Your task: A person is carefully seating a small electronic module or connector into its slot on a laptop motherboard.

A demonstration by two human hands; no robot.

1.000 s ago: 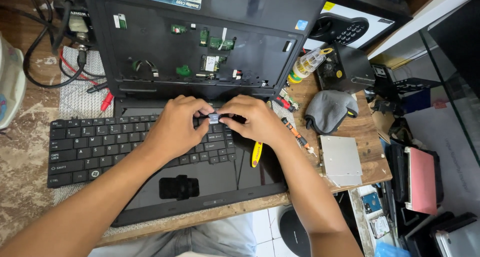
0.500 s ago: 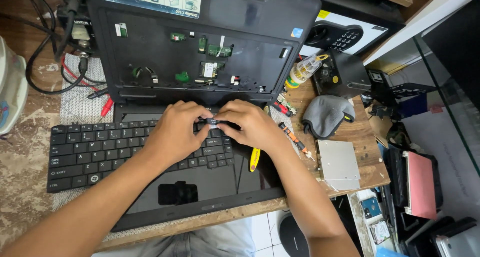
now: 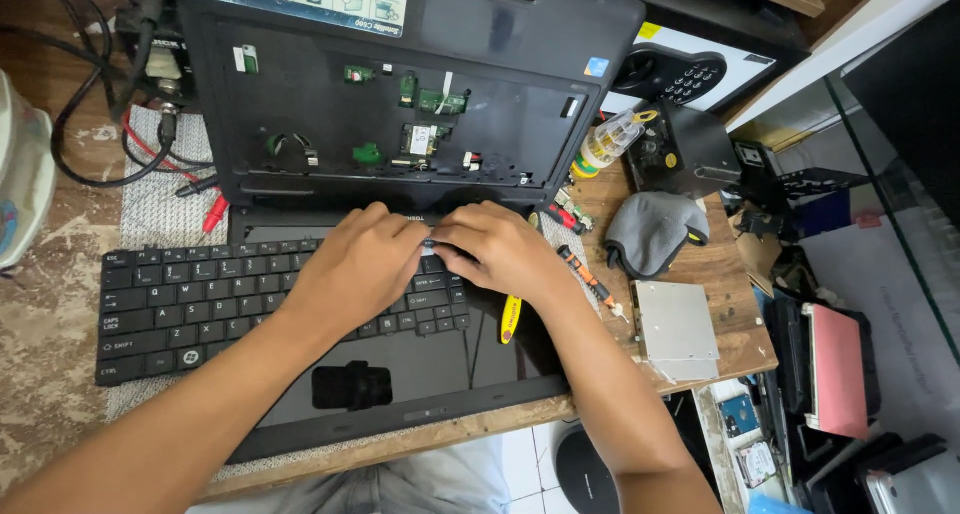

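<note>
Small connector (image 3: 430, 242) pinched between left hand (image 3: 352, 266) and right hand (image 3: 500, 252), mostly hidden by fingertips.

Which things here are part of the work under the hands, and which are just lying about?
In hand: left hand and right hand meeting on the loose black keyboard, over the opened laptop.

Lying about: grey cloth, silver drive, yellow-handled tool, orange screwdriver, clear screwdriver-bit case.
</note>
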